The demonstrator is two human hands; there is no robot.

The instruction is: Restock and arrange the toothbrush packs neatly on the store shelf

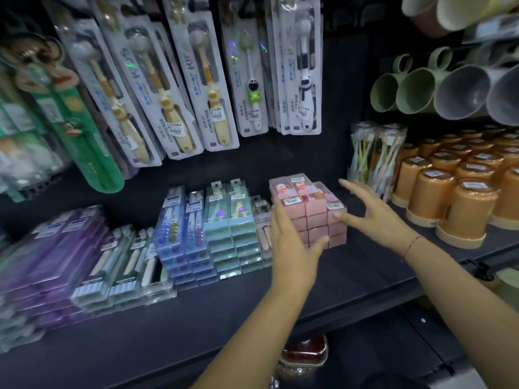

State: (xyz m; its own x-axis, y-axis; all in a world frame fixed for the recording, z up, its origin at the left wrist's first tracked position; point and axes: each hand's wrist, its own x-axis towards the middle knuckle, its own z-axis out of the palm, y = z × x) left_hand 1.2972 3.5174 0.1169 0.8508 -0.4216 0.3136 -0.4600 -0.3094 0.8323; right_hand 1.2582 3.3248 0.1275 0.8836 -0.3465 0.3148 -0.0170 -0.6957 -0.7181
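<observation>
A stack of pink toothbrush packs (314, 211) stands on the dark shelf (196, 327), right of centre. My left hand (292, 248) lies flat against the stack's left front side, fingers straight, thumb touching the lower packs. My right hand (373, 214) is at the stack's right side with fingers spread and straight, the thumb at the pink packs' right edge. Left of the pink stack are stacked teal packs (233, 237), blue packs (182, 234), green-and-white packs (123, 268) and purple packs (47, 265).
Kids' toothbrush blister packs (193, 80) hang above on the back wall. Orange cups (460, 197) stand upside down at the right, with a clear pack of pastel brushes (373, 155) beside them. Green and grey mugs (438, 91) hang at upper right. A reddish bag (306, 357) lies below the shelf.
</observation>
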